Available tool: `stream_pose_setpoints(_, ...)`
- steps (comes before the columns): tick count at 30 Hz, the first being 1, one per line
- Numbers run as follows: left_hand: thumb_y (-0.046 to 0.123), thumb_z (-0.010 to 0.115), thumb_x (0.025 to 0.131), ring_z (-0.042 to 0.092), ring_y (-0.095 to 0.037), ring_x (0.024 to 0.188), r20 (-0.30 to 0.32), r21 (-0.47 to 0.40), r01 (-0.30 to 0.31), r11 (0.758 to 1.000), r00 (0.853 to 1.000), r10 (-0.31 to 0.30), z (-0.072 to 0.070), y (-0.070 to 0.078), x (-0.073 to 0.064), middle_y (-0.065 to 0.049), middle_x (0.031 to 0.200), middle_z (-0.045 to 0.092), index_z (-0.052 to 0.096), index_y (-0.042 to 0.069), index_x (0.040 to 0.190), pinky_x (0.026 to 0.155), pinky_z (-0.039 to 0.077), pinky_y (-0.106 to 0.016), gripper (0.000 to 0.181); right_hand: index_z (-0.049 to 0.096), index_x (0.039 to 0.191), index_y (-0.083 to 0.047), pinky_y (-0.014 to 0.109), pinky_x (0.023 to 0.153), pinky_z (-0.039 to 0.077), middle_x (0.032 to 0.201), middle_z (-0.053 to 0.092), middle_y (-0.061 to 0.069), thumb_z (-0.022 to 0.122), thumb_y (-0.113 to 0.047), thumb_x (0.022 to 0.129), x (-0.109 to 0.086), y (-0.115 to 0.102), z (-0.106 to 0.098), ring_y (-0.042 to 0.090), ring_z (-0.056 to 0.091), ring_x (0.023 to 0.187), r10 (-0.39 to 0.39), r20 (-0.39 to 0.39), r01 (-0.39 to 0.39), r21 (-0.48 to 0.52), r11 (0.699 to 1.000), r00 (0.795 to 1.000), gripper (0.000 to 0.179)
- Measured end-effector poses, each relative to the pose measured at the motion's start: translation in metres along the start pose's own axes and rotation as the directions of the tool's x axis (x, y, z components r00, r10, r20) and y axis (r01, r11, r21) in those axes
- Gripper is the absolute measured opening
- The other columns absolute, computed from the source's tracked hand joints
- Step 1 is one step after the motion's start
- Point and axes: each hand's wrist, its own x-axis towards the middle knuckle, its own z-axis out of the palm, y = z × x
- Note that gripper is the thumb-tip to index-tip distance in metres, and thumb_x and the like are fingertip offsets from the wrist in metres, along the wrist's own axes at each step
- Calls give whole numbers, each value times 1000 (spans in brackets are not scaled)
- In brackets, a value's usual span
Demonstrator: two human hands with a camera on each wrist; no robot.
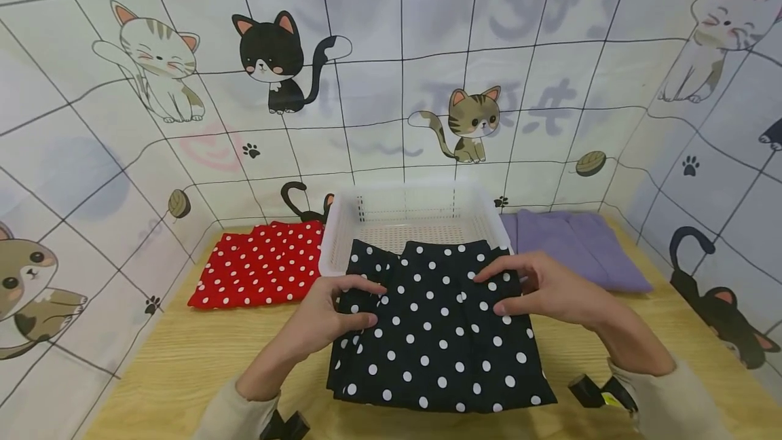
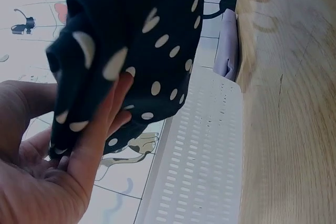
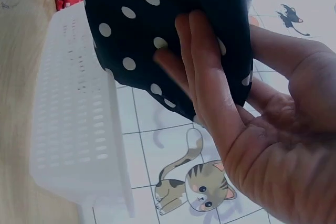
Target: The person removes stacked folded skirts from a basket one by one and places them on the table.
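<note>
A folded black cloth with white polka dots [image 1: 427, 331] is held up in front of the basket in the head view. At its left side edge my left hand [image 1: 324, 314] grips it, thumb and index finger on the near face. My right hand [image 1: 550, 290] grips the opposite edge in the same way. From the left wrist, the layered cloth [image 2: 152, 40] lies between thumb and fingers, with fingers [image 2: 105, 114] spread along the far face. The right wrist view shows the other fingers [image 3: 205, 61] behind the cloth too. Its lower edge hangs over the table.
Behind the cloth stands a white perforated plastic basket [image 1: 415, 216], its front partly hidden. A folded red polka-dot cloth [image 1: 263, 267] lies to its left, a folded purple cloth [image 1: 574, 250] to its right. All are on a wooden table [image 1: 165, 352] against a cat-patterned wall covering [image 1: 379, 100].
</note>
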Motion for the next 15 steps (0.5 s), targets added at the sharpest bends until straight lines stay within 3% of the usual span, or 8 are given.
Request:
stream_pose_setpoints(5,6,79,86,68,-27,107,40,-32,-8,999,999,9,-1,-1,-1,-13,124,68,75,12,118,90,61,-37,33,67,129,-3,24,58,53,108,78,13,77,-6,90,-3,-1,-2,9,67,62,17,12,-17,-12,1000,1000,41)
stream_pose_setpoints(8,6,79,86,73,-25,98,75,-40,-5,999,997,8,-3,-2,-1,-16,120,68,74,10,115,84,63,-34,29,68,127,1,31,70,62,110,77,20,76,-5,90,-3,0,-3,18,77,81,44,28,-45,46,998,999,38)
stream_pose_setpoints(11,6,79,86,71,-25,99,99,-50,4,999,995,1,-4,-3,-1,-16,118,67,74,9,110,83,63,-35,25,69,124,6,38,73,64,106,78,20,75,-5,91,-3,1,-3,22,79,88,69,35,-72,98,993,997,35)
stream_pose_setpoints(15,5,80,84,69,-26,104,155,-56,41,998,987,-32,-6,-5,0,-12,123,66,74,15,116,85,63,-36,34,72,119,6,39,76,65,109,79,12,75,-5,91,-1,1,-3,22,79,93,82,42,-86,108,990,996,30)
